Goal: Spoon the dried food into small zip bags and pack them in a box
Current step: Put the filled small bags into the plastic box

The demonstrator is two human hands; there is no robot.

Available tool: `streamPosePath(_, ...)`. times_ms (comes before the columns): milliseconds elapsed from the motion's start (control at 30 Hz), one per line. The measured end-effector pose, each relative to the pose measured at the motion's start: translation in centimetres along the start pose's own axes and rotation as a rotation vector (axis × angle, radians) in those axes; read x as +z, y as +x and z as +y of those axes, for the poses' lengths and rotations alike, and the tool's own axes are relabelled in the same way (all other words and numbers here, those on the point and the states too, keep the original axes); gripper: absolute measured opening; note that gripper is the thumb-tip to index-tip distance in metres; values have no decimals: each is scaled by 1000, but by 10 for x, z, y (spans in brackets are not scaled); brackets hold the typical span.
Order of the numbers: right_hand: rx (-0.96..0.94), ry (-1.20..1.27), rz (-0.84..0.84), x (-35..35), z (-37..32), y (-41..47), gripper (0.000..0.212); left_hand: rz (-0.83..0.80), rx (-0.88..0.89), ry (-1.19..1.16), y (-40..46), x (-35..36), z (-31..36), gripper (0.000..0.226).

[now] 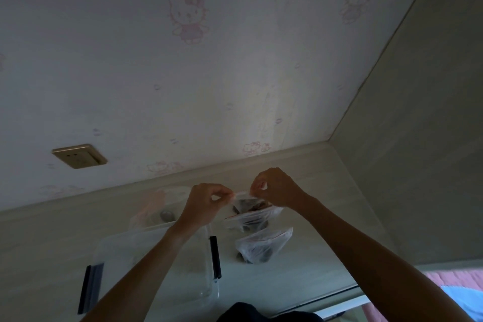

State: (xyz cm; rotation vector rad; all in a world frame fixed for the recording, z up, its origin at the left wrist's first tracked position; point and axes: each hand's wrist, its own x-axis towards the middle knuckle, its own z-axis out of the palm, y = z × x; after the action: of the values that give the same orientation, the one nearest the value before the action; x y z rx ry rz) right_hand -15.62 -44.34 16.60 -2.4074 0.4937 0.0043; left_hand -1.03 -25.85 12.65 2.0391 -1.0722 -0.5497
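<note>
Both hands, left hand [209, 197] and right hand [274, 188], pinch a filled zip bag [247, 204] at its top, apparently sealing; next likely calls for packing into the box [156, 256].

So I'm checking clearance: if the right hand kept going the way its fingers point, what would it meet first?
The right hand points across the bag top it pinches, so probably the left hand first; depth is unclear.

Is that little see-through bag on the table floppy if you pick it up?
Probably floppy: the small clear plastic zip bag lying on the pale table looks thin and crumpled. Likely bottom-heavy, since dark dried food sits bunched low inside. It seems unlikely to roll, slumped as it is.
</note>
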Motion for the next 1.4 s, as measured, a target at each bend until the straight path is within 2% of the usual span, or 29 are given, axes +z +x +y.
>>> streamPosePath(167,33,1,-36,-14,20,-6,16,-20,-20,-6,-4,-3,-5,1)
streamPosePath(367,27,-15,-74,-20,42,-20,19,-49,-34,-49,-9,-2,-8,23)
streamPosePath(600,40,138,-41,-23,51,-37,12,-217,-44,-47,-23,1,4,10)
streamPosePath(633,38,147,-57,-23,51,-40,12,-243,-46,-55,-26,0,7,18)
streamPosePath(700,20,149,-92,-22,51,-48,20,-310,-65,1,-35,-1,12,55)
streamPosePath(767,11,152,-136,-18,48,-56,37,-324,-31,185,-44,4,16,95)
streamPosePath(800,23,150,-165,-16,48,-60,49,-306,23,290,-48,8,18,108)
streamPosePath(900,59,11,-267,-8,51,-71,89,-258,170,504,-54,23,22,121)
streamPosePath(933,42,-67,-284,-4,52,-73,96,-256,196,551,-55,27,22,119)
streamPosePath(1000,-24,-170,-270,5,52,-75,93,-221,231,602,-56,34,20,98)
streamPosePath(1067,-42,-186,-233,14,51,-75,74,-177,242,597,-55,39,16,73)
streamPosePath(1200,52,-94,-170,26,52,-75,32,-165,208,553,-52,42,7,25)
streamPosePath(1267,61,-39,-160,29,54,-76,22,-151,185,483,-50,41,4,18)
streamPosePath(1400,110,181,-127,24,52,-75,26,-212,3,223,-44,36,3,25)
